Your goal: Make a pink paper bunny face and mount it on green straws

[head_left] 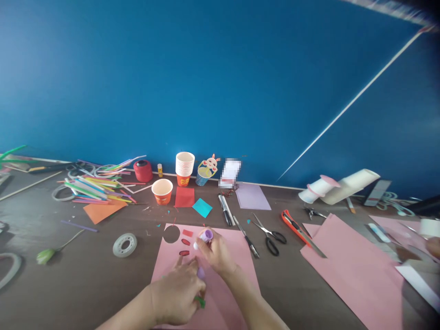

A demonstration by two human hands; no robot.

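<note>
My right hand (220,254) is closed around a purple glue stick (206,235), its white end tilted down to the left, over a pink paper sheet (237,250). My left hand (180,288) rests on the same sheet, fingertips pressing near the glue's white end. Its lower fingers curl round a small green thing (200,301), mostly hidden. A pale purple piece (200,273) shows beside that hand. On the sheet's upper left lie two red ovals with dark outlines, the upper oval (185,242) and lower oval (184,253), below a red scrap (187,233). Above them is a round dark opening (171,234).
Scissors (270,233), pens (225,210) and an orange utility knife (302,233) lie to the right, before more pink paper (354,270). Tape (124,245) is at left. Behind stand stacked paper cups (184,167) and a rabbit-decorated cup (204,174). Another person's hand (433,247) is far right.
</note>
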